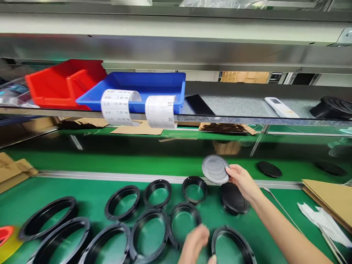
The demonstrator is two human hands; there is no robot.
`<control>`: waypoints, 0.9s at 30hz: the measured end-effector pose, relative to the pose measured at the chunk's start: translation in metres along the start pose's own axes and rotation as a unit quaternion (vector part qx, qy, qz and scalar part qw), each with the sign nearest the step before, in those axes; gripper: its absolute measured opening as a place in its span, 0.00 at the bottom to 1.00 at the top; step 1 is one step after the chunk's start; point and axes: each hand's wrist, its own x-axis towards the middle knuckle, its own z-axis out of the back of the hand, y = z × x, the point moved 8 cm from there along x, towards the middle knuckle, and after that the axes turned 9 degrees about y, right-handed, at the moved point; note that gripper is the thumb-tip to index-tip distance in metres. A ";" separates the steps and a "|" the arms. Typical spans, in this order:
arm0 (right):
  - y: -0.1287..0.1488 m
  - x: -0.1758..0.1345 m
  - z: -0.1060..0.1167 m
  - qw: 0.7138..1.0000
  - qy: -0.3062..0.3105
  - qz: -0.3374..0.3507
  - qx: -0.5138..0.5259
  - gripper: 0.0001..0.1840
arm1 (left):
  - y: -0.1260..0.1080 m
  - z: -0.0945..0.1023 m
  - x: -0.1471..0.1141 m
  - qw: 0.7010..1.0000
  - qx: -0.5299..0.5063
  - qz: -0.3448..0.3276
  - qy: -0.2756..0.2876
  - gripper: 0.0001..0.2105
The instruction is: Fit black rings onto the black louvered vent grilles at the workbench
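Observation:
My right hand (242,181) holds a grey round disc (215,169) tilted up above the green bench. Just below it lies a black round cap (233,198) flat on the mat. My left hand (195,245) is blurred at the bottom edge, over the gap between two black rings (183,224) (231,245); whether it touches them I cannot tell. Several more black plastic rings (122,201) of different sizes lie in rows on the green mat (90,190) to the left.
A shelf above carries a red bin (59,86), a blue tray (143,86) with two paper labels (161,111), a white remote (280,107) and a black part (334,106). Cardboard (328,198) and white cloth (321,220) lie right; another black disc (269,169) rests beyond.

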 end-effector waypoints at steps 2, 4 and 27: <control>0.001 -0.057 -0.038 0.996 0.062 -0.009 0.070 0.31 | -0.018 0.016 0.001 0.982 -0.179 0.048 -0.025 0.36; -0.005 -0.108 -0.075 0.986 0.112 -0.032 0.119 0.27 | -0.027 0.018 0.010 0.898 -0.427 0.102 -0.028 0.41; 0.028 -0.203 -0.123 0.869 0.075 0.233 -0.430 0.25 | -0.039 -0.007 -0.011 0.711 -0.620 0.317 0.096 0.38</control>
